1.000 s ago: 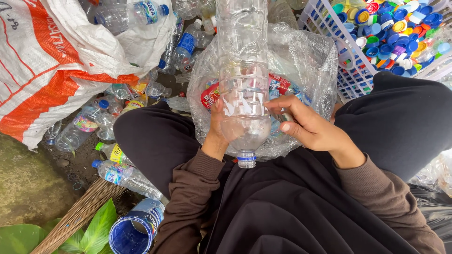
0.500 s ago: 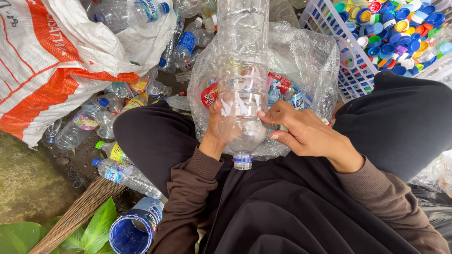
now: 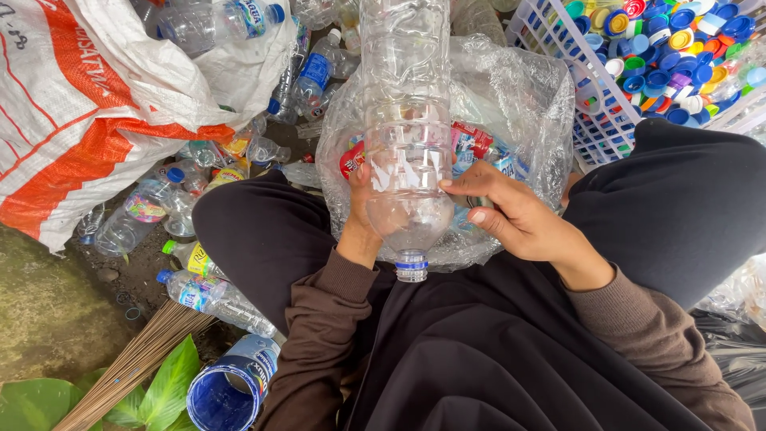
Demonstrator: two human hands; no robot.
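A large clear plastic bottle (image 3: 405,120) stands neck down between my knees, its open mouth with a blue ring pointing at my lap. My left hand (image 3: 363,215) grips the bottle's lower shoulder from the left. My right hand (image 3: 511,214) sits just to the right of the bottle, thumb and fingertips touching its side; nothing else is in it. Behind the bottle lies a clear plastic bag (image 3: 523,104) with torn coloured labels inside.
A white and orange woven sack (image 3: 88,104) fills the upper left, with several plastic bottles (image 3: 215,295) scattered below it on the ground. A white basket of coloured bottle caps (image 3: 662,64) stands at upper right. A blue tub (image 3: 227,391), a broom and leaves lie at lower left.
My right hand has shifted slightly up along the bottle's right side. The bottle stays neck down in my left hand.
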